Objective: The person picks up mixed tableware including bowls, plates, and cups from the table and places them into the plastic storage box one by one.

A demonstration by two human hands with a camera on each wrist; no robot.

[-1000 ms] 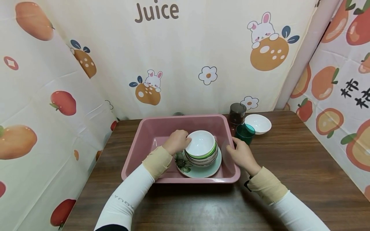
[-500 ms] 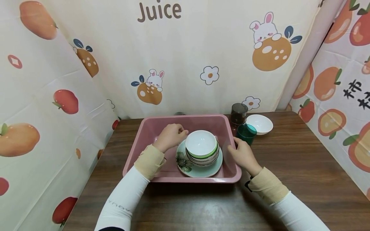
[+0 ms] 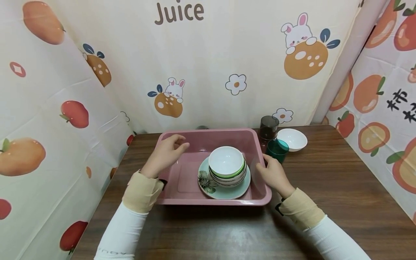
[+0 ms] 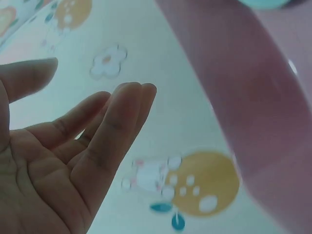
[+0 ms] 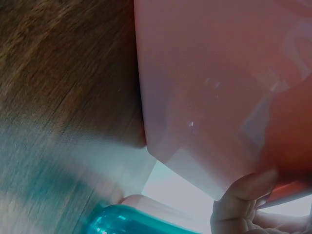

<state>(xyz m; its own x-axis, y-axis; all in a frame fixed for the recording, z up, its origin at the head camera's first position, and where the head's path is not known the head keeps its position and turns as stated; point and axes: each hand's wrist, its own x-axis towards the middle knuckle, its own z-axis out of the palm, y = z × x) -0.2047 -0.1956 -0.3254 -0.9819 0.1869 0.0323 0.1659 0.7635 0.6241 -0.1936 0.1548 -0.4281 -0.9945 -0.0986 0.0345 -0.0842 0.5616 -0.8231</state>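
Note:
A pink basin (image 3: 182, 203) stands on the table. Inside it, toward the right, a pale green plate with a dark flower (image 3: 224, 195) carries a stack of bowls (image 3: 226, 161), the top one white inside with a green band. My left hand (image 3: 167, 151) hovers over the basin's left side, fingers loosely bent and holding nothing; the left wrist view shows the same empty hand (image 4: 73, 141). My right hand (image 3: 275, 176) grips the basin's right rim. In the right wrist view, curled fingers (image 5: 241, 200) hold that rim.
Right of the basin stand a teal cup (image 3: 277, 151) and a dark see-through cup (image 3: 268, 128). A white bowl (image 3: 292, 140) sits beside them on the wooden table (image 3: 338, 180). Printed curtains (image 3: 208, 65) hang behind and at both sides.
My left hand has let go of the stacked bowls' left edge and moved left, away from them. My right hand stays on the basin's rim.

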